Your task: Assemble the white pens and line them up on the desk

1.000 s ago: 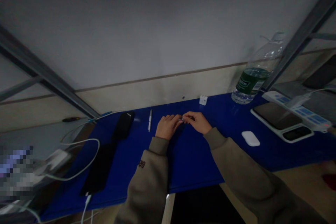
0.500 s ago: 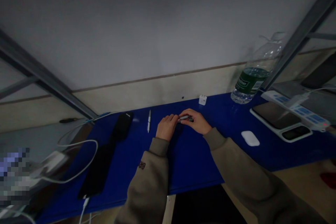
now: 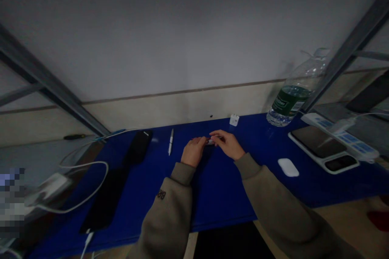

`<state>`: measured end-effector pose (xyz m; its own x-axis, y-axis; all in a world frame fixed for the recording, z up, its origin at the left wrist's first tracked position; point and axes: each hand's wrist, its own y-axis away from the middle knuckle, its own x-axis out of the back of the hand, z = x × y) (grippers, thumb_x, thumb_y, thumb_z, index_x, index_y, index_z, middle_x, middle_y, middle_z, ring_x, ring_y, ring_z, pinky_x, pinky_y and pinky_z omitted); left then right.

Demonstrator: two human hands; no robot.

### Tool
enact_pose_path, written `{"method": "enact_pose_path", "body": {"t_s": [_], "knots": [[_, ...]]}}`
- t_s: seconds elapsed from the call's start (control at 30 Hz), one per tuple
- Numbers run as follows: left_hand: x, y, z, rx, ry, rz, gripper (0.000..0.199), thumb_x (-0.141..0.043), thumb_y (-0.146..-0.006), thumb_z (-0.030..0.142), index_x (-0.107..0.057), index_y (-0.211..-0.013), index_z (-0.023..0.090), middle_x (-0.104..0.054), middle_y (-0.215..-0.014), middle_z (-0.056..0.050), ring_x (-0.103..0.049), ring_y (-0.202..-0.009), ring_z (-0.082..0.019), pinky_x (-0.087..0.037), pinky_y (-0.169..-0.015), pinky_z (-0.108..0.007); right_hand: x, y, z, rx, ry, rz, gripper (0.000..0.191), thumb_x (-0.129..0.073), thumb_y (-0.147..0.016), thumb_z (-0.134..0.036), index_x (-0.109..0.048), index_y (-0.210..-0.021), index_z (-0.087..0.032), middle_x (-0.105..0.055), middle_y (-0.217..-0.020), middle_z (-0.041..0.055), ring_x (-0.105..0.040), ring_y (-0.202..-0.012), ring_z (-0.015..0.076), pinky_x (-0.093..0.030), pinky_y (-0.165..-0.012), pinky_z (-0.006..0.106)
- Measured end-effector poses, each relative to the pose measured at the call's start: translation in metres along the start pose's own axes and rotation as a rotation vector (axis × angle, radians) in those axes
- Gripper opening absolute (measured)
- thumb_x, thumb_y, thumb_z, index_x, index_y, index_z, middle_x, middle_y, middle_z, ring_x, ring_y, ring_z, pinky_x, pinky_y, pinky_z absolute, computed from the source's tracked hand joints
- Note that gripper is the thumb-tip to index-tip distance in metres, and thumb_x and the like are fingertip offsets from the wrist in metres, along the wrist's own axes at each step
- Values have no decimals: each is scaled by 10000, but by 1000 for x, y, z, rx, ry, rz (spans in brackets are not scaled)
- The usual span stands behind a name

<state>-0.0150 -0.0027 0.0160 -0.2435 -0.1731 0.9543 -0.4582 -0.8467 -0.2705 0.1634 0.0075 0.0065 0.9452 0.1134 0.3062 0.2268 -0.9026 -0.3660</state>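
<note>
My left hand (image 3: pixel 193 151) and right hand (image 3: pixel 227 144), fingers pinched closed, meet over the blue desktop (image 3: pixel 225 194), holding between them a small pale object (image 3: pixel 210 142), too hidden to name, its long axis apparently running from one hand to the other.

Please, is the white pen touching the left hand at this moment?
Apart. The head view shows it: bare blue table lies between the white pen and the left hand.
</note>
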Motion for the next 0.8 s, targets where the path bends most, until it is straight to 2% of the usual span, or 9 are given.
{"method": "enact_pose_path", "body": {"t_s": [0.07, 0.1, 0.2, 0.27, 0.33, 0.47, 0.6, 0.8], "knots": [[1, 0, 3, 22, -4, -16, 241, -289, -973, 281, -514, -1035, 220, -639, -946, -49, -606, -918, -162, -442, -789, -271, 0, 0, 2, -46, 27, -31, 273, -447, -913, -352, -659, -960, -187, -603, -669, 8, -552, -591, 126, -471, -617, 270], [2, 0, 4, 50, -9, -38, 260, -269, -976, 298, -506, -1042, 215, -640, -925, -52, -618, -879, -165, -449, -751, -267, 1, 0, 2, -32, 40, -36, 277, -434, -919, -341, -663, -938, -186, -606, -676, 11, -558, -613, 130, -472, -634, 274], [4, 1, 7, 127, -13, -109, 342, -209, -976, 402, -476, -1084, 219, -648, -875, -54, -643, -777, -182, -448, -642, -259, 4, 0, -2, 75, 28, -30, 202, -485, -894, -286, -659, -954, -201, -643, -911, 48, -595, -859, 161, -472, -786, 309], [4, 2, 8, 137, -5, -131, 385, -195, -963, 468, -463, -1111, 235, -654, -868, -53, -652, -766, -195, -446, -622, -261, 4, 0, -5, 88, -11, -46, 206, -521, -874, -281, -633, -1033, -212, -633, -996, 57, -590, -930, 169, -469, -822, 315], [4, 3, 8, 138, -3, -138, 403, -200, -952, 500, -463, -1118, 243, -660, -870, -57, -656, -771, -204, -447, -621, -264, 2, 0, -5, 38, -31, -45, 247, -520, -876, -306, -608, -1088, -214, -639, -958, 52, -603, -870, 162, -480, -785, 308], [4, 3, 12, 189, -33, -129, 464, -197, -938, 537, -493, -1106, 222, -670, -847, -79, -658, -758, -220, -452, -638, -287, 0, 0, 0, -25, -62, 39, 245, -520, -871, -359, -626, -1029, -204, -641, -883, 42, -599, -786, 156, -480, -741, 306], [7, 4, 15, 297, -27, -97, 599, -183, -891, 636, -563, -1058, 204, -674, -815, -99, -655, -774, -244, -450, -652, -310, 4, 0, 2, -70, -250, 87, 270, -589, -823, -381, -620, -1019, -197, -625, -828, 30, -584, -731, 145, -473, -682, 285], [13, 5, 15, 431, 75, -5, 671, -230, -829, 723, -655, -1007, 235, -682, -780, -80, -647, -776, -237, -422, -630, -290, 7, 0, -2, -102, -434, 196, 239, -597, -821, -385, -649, -944, -187, -491, -588, -27, -467, -569, 111, -414, -590, 263]]}}
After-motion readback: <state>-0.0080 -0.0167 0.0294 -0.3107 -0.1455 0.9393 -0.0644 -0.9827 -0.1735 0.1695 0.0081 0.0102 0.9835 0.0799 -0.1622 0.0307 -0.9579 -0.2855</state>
